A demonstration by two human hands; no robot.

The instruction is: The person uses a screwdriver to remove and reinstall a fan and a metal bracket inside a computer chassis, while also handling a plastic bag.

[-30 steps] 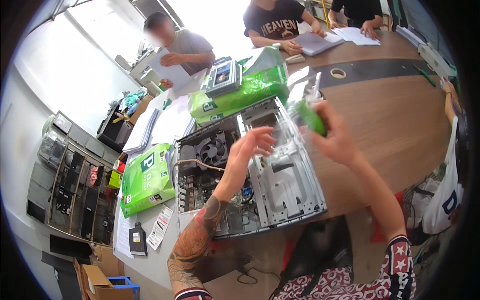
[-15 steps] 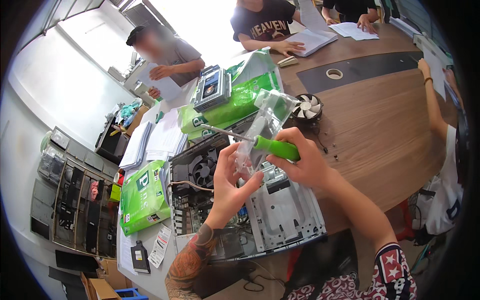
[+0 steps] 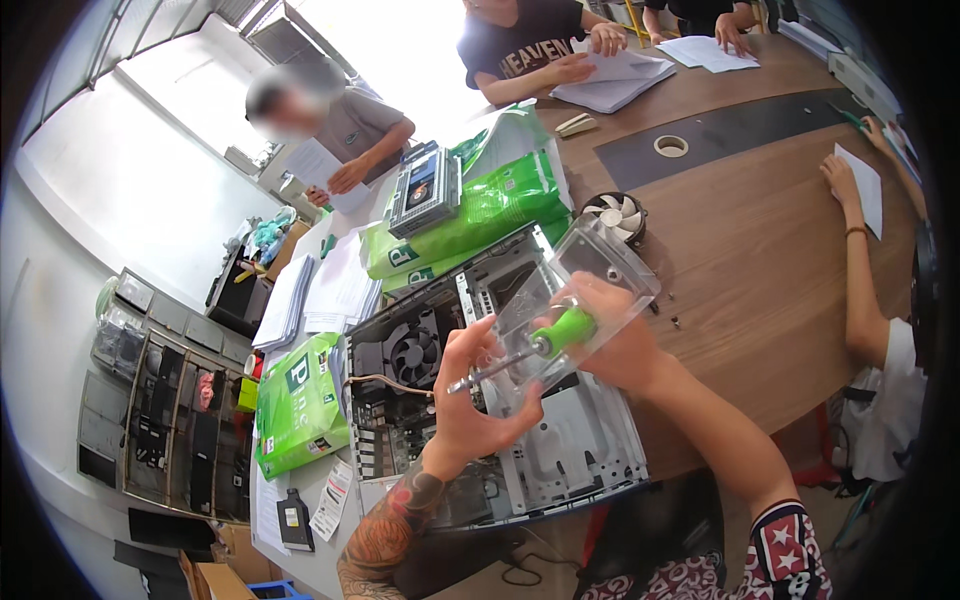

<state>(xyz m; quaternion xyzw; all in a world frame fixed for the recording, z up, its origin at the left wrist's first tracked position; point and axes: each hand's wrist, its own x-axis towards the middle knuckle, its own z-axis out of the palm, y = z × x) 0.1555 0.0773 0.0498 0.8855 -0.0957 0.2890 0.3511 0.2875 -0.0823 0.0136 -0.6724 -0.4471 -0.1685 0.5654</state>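
Note:
A clear plastic box-like piece [image 3: 625, 275] is tilted above the open computer case [image 3: 575, 440]. My left hand [image 3: 465, 415] grips its near end between thumb and fingers. My right hand [image 3: 625, 340] is wrapped round a screwdriver [image 3: 567, 330] with a green handle. Its metal shaft points left, the tip close to my left fingers. The plastic overlaps part of my right hand, and I cannot tell whether those fingers also touch it. Inside the case, left of my left hand, sits a black fan [image 3: 412, 350] among boards and cables.
Behind the case, a metal drive unit [image 3: 425, 190] lies on green paper packs [image 3: 500, 205]. A cooling fan [image 3: 615, 215] and small screws [image 3: 674, 322] are on the table at right. Paper stacks [image 3: 285, 300] and another green pack [image 3: 300, 405] lie left. Other people handle papers around the table.
The clear plastic piece has turned and swung right, now overlapping my right hand. The screwdriver's tip has swung down toward my left hand.

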